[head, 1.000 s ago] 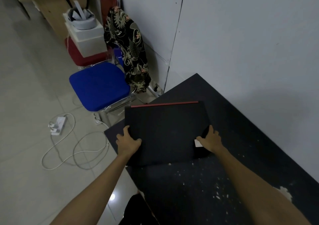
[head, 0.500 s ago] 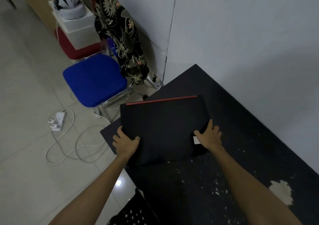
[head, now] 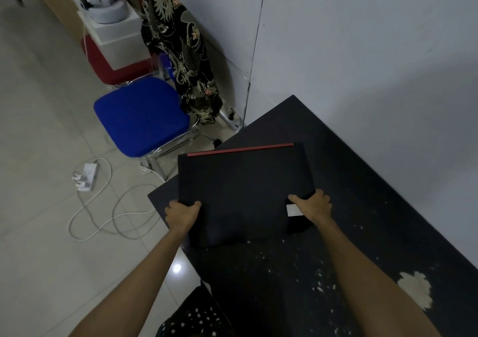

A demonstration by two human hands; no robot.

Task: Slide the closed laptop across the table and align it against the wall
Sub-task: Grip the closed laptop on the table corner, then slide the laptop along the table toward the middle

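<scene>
A closed black laptop (head: 243, 189) with a red strip along its far edge lies flat on the dark table (head: 362, 207). My left hand (head: 182, 213) grips its near left edge, thumb on the lid. My right hand (head: 314, 204) grips its right edge, beside a small white sticker (head: 292, 210). The laptop sits close to the table's left edge, its far left corner reaching that edge. A strip of bare tabletop separates it from the grey wall (head: 375, 59) on the right.
A blue chair (head: 141, 119) stands on the tiled floor left of the table, a patterned cloth (head: 181, 49) draped over its back. A white power strip (head: 86, 177) and cable lie on the floor. The tabletop has chipped pale patches (head: 416, 292) near me.
The view has shifted slightly. Both hands have closed onto the laptop's side edges, and the laptop has moved a little toward the wall.
</scene>
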